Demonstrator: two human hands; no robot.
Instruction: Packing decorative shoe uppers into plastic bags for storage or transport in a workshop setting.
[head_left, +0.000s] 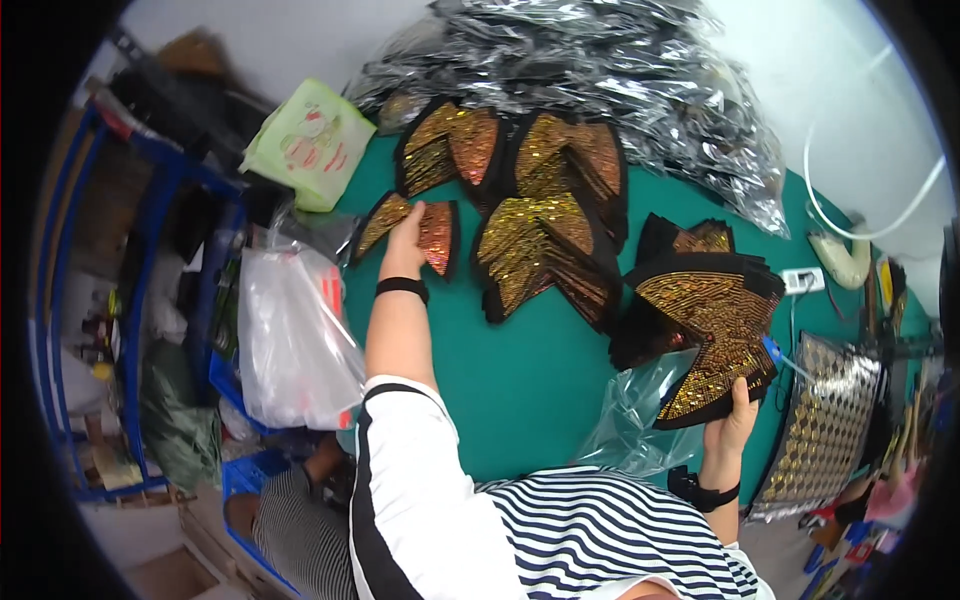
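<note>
My left hand [406,243] reaches far across the green table and is closed on the middle of a bow-shaped sequined piece [438,238], orange-gold with black edging. At the right, my right hand [735,418] grips the lower edge of a larger black-edged gold sequined piece [712,310], its thumb on top. More such pieces lie partly under that one. Between my hands lie a gold sequined stack [530,240], an orange-gold stack [450,145] and another sequined stack [590,150], each fanned in layers.
A heap of clear-bagged dark pieces [570,70] fills the table's back. A green bag [312,145] and clear plastic bags [290,335] stand left. A loose clear bag [645,425] lies near my right hand. A patterned gold-and-black sheet [825,420] is at the right.
</note>
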